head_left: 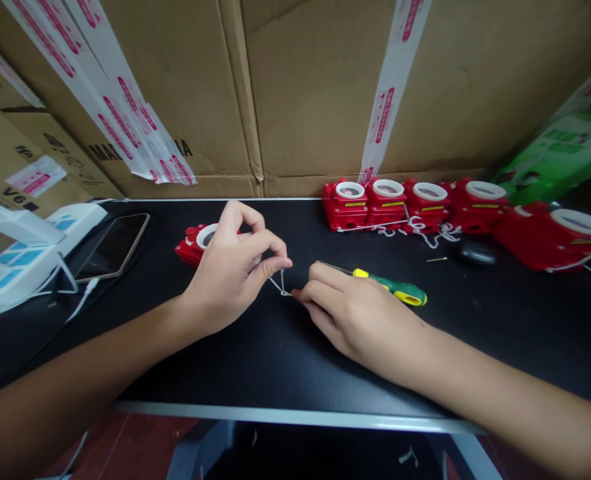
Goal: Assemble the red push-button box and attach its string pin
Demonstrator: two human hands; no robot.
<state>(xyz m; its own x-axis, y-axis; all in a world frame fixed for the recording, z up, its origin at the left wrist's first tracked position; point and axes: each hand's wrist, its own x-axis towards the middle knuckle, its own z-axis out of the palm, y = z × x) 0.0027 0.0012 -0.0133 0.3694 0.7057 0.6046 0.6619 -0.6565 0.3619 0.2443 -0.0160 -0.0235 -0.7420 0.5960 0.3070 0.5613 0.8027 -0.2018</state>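
A thin white string (pixel 282 289) runs between my two hands above the black table, with a small loop or knot in its middle. My left hand (pixel 240 273) pinches one part of it between thumb and fingertip. With thumb and forefinger closed, my right hand (pixel 343 303) grips the string's other end. Partly hidden behind my left hand sits a red box-shaped device (pixel 188 248) with a white ring on top. Just beyond my right hand lies a screwdriver (pixel 400 288) with a green and yellow handle; its shaft is partly covered by my fingers.
Several similar red devices (pixel 345 212) stand in a row at the back right, with white string (pixel 425 230) before them. A dark oval object (pixel 477 253) lies near them. At left are a phone (pixel 115 245) and a white power strip (pixel 40 247). Cardboard boxes (pixel 300 87) wall the back.
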